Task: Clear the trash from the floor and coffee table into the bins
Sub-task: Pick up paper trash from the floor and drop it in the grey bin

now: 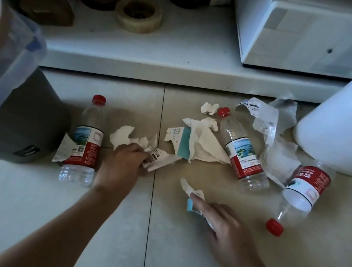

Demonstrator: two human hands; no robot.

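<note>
1. Trash scattered across the tiled floor [108, 227], between a grey bin [16, 120] at far left and a white bin [343, 128] at far right; both bins lined with bluish bags.
2. Three clear bottles with red caps: left bottle [86, 141] lying beside the grey bin with its long axis running near to far, cap pointing away; middle bottle [241, 153] lying on a slant, cap toward the far left; right bottle [303, 189] just beside the white bin, cap pointing near.
3. Torn clear wrapping [273, 131] crumpled behind the middle bottle, close to the white bin.
4. Tissue with a teal-edged scrap [194, 143] lying between the left and middle bottles, ahead of both hands.
5. Left hand [126, 162] curled over a printed paper scrap [157, 158], fingers pinching it; crumpled tissue [123, 136] touching the knuckles on the far side. Grey bin off to that hand's left, nearer than the white one.
6. Right hand [220, 224] gripping a small white and teal paper scrap [192, 196] under the fingers, forefinger stretched along it.
7. Likely next: left handful toward the grey bin, judged from nearness alone.
</note>
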